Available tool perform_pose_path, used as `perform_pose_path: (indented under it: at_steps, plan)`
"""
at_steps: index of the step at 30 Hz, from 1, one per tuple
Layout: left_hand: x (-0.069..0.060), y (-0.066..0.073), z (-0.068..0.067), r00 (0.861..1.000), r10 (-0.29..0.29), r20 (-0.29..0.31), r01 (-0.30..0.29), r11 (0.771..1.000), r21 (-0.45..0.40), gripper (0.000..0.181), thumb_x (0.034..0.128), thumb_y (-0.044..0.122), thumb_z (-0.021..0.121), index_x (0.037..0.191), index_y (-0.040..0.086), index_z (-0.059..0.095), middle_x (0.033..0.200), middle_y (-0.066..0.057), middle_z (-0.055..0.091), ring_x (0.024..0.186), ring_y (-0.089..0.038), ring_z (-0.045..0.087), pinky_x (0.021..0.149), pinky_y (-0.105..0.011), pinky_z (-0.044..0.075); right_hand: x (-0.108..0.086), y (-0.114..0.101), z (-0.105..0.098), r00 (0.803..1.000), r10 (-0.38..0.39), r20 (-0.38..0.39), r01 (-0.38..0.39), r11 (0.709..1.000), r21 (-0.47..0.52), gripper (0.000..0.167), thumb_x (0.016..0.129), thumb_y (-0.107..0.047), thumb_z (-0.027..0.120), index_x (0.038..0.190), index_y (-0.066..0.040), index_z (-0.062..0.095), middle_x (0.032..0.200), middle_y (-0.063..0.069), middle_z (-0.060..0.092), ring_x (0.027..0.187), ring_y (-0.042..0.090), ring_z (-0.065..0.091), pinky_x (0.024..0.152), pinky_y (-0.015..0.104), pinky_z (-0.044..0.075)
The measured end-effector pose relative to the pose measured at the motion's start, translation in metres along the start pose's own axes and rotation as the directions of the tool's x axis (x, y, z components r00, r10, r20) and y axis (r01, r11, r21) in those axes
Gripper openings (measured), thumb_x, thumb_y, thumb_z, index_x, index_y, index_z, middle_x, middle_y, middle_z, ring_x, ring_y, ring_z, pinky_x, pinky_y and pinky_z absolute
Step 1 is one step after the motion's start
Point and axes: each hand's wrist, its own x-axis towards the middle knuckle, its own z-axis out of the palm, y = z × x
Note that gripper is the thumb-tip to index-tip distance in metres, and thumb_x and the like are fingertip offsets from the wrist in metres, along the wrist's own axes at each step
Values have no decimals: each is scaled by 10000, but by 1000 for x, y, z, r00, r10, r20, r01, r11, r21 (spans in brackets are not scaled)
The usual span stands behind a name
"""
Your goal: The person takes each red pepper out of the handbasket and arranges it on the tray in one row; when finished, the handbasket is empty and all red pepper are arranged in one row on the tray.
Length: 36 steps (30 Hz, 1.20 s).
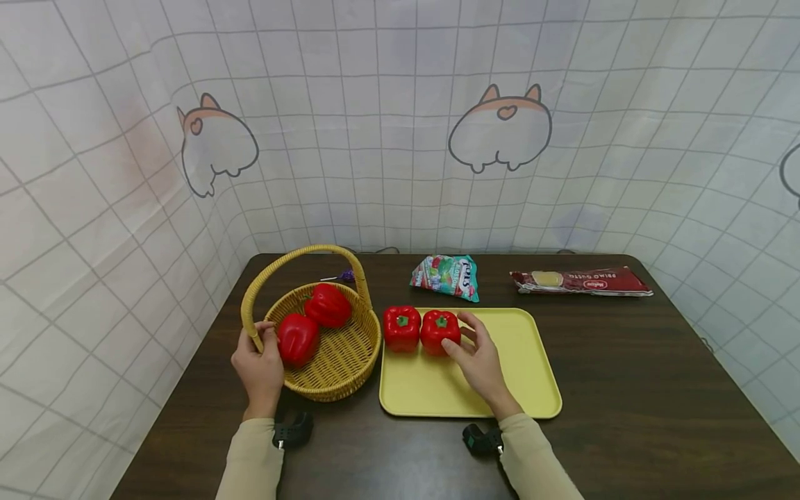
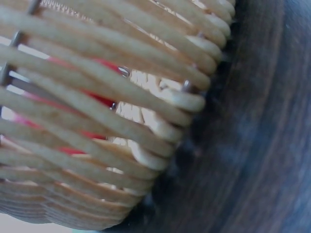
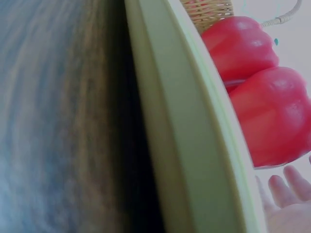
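Observation:
At the left, my left hand (image 1: 259,364) grips the handle (image 1: 248,305) of a yellow wicker basket (image 1: 369,361) where it meets the rim. Inside lie two red bell peppers (image 1: 298,340); the left wrist view has the weave (image 2: 97,111) close up, with red behind it. Two more red peppers stand side by side on a yellow tray (image 1: 431,396). Around the right-hand one (image 1: 440,332), my right hand (image 1: 481,361) is spread, thumb at its front and fingers at its right side. The right wrist view shows my relaxed fingers (image 3: 286,187) beside that pepper (image 3: 274,116).
Behind the tray lies a teal snack bag (image 1: 446,276), and a long red packet (image 1: 582,281) is at the back right. A purple-wrapped lollipop (image 1: 346,276) lies behind the basket. A white grid-patterned cloth (image 1: 387,125) hangs along the table's back edge.

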Motion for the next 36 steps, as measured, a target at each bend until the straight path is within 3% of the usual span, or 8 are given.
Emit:
perform_pose_path:
  at_steps: [3, 10, 14, 18, 23, 29, 32, 36]
  plan:
    - [0, 1, 0, 1000, 4, 3, -4, 1000, 6, 106, 931, -45, 572, 969, -120, 636, 750, -219, 606, 642, -7, 488, 596, -124, 396, 0, 3, -3, 997, -38, -65, 40, 999, 22, 550, 933, -53, 639, 1413, 45, 389, 1444, 233, 410, 1301, 462, 410, 1052, 518, 377]
    - [2, -37, -2, 1000, 15, 16, -16, 999, 34, 122, 950, 72, 611, 986, -26, 675, 761, -95, 627, 644, -45, 520, 590, -137, 419, 0, -5, -3, 950, -165, -264, 183, 982, 46, 363, 925, 43, 601, 1277, 78, 521, 1286, 225, 555, 1070, 277, 531, 920, 247, 475]
    - [3, -36, -2, 999, 24, 22, -24, 999, 25, 125, 953, 82, 609, 979, -22, 674, 743, -96, 618, 637, -53, 524, 581, -145, 417, 0, -8, 4, 930, -226, -289, 266, 958, 106, 280, 935, 25, 594, 1212, 58, 575, 1165, 229, 603, 943, 232, 573, 823, 187, 492]
    - [5, -34, -1, 999, 33, 21, -34, 999, 21, 136, 952, 75, 610, 989, -42, 668, 760, -160, 629, 650, -20, 512, 597, -134, 411, -4, -23, 23, 942, -250, -224, 292, 939, 180, 242, 934, 17, 587, 1169, 73, 587, 1095, 259, 609, 970, 253, 594, 857, 211, 502]
    - [5, -19, -1, 998, 59, 4, -59, 998, -13, 135, 931, 4, 603, 993, -110, 640, 767, -153, 622, 664, 19, 504, 621, -114, 413, -8, -32, 60, 959, -277, -65, 285, 929, 236, 233, 925, 10, 613, 1149, 69, 586, 1078, 268, 611, 995, 387, 592, 857, 245, 517]
    - [2, 1, -4, 993, 121, 12, -118, 982, -145, 351, 1010, 141, 512, 993, -203, 579, 735, -241, 540, 653, -93, 529, 639, -157, 438, -12, -36, 106, 969, -203, 142, 177, 968, 177, 298, 912, -80, 669, 1195, -24, 594, 1170, 151, 629, 1019, 278, 603, 879, 292, 514]
    - [1, 2, -5, 990, 141, 5, -137, 974, -180, 483, 1039, 241, 461, 986, -227, 568, 757, -337, 503, 651, -166, 532, 651, -174, 454, -12, -37, 124, 968, -157, 196, 133, 983, 129, 336, 899, -89, 685, 1216, -32, 592, 1204, 107, 628, 1045, 253, 591, 885, 342, 518]
    - [0, 2, -5, 991, 137, -13, -137, 977, -164, 467, 1041, 225, 454, 975, -221, 577, 742, -335, 501, 633, -197, 519, 629, -194, 449, -12, -49, 139, 961, -154, 231, 128, 984, 125, 369, 886, -47, 681, 1228, 31, 568, 1224, 156, 611, 1084, 319, 571, 910, 465, 509]
